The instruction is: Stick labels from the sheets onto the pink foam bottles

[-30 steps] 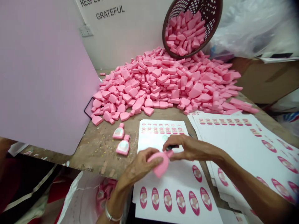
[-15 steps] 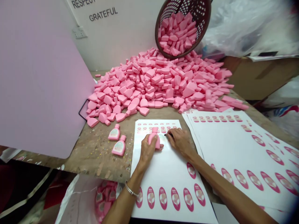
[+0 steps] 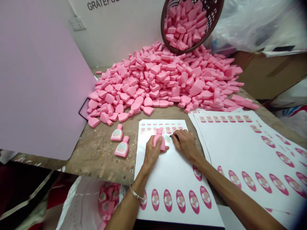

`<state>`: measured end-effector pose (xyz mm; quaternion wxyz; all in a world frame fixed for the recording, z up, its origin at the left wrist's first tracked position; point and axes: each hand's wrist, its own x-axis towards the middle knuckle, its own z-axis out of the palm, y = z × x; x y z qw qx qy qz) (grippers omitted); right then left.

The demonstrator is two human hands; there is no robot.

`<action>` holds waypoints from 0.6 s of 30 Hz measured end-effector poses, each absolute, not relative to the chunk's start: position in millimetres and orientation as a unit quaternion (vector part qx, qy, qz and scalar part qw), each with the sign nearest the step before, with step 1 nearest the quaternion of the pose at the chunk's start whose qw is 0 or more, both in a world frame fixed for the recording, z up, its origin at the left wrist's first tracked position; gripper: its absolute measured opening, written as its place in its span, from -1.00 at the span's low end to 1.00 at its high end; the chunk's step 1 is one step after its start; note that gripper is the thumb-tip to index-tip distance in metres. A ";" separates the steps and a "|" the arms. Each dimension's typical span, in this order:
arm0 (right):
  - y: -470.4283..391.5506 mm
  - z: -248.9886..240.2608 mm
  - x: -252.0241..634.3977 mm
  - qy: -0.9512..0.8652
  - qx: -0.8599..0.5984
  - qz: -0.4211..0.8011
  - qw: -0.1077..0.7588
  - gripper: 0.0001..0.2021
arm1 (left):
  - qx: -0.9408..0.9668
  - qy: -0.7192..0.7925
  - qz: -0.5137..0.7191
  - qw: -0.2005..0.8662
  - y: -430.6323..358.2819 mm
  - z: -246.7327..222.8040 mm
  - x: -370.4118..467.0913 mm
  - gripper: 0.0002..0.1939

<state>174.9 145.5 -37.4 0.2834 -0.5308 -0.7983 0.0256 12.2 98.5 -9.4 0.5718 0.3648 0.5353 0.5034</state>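
Between the thumb and fingers of my left hand (image 3: 152,150) is a small pink bottle (image 3: 159,140), its cap end pointing away from me. The side of it that I see carries no label. My right hand (image 3: 184,142) is closed around a small dark pointed tool (image 3: 171,136), mostly hidden by the fingers. Its tip is beside a pale oval label (image 3: 167,139) on the sticker sheet (image 3: 165,169) under both hands. Left of the sheet lie two pink bottles with labels, a nearer one (image 3: 122,147) and a farther one (image 3: 116,133).
A big heap of pink bottles (image 3: 153,83) covers the back of the table, below a tilted brown basket (image 3: 164,32). More sticker sheets (image 3: 225,143) lie at right. A pink board (image 3: 45,80) stands at left. A white bag (image 3: 79,204) with labelled bottles hangs below the edge.
The view has shifted slightly, so the heap and basket appear higher. Both hands keep nearly the same pose, with the bottle still in my left hand.
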 end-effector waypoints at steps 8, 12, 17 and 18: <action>146.9 -33.3 174.7 -0.805 -0.527 0.030 0.273 -0.86 | 0.369 0.536 0.507 0.566 97.5 -7.7 13.1 -0.57; 141.6 -29.9 173.2 -0.821 -0.499 0.009 0.277 -0.82 | 0.368 0.534 0.507 0.568 97.1 -8.5 12.8 -0.57; 140.1 -23.9 177.2 -0.821 -0.495 -0.031 0.284 -0.81 | 0.363 0.530 0.510 0.572 96.8 -8.0 11.6 -0.57; 141.2 -24.0 177.5 -0.812 -0.511 -0.032 0.279 -0.81 | 0.362 0.529 0.510 0.573 96.8 -7.7 11.5 -0.56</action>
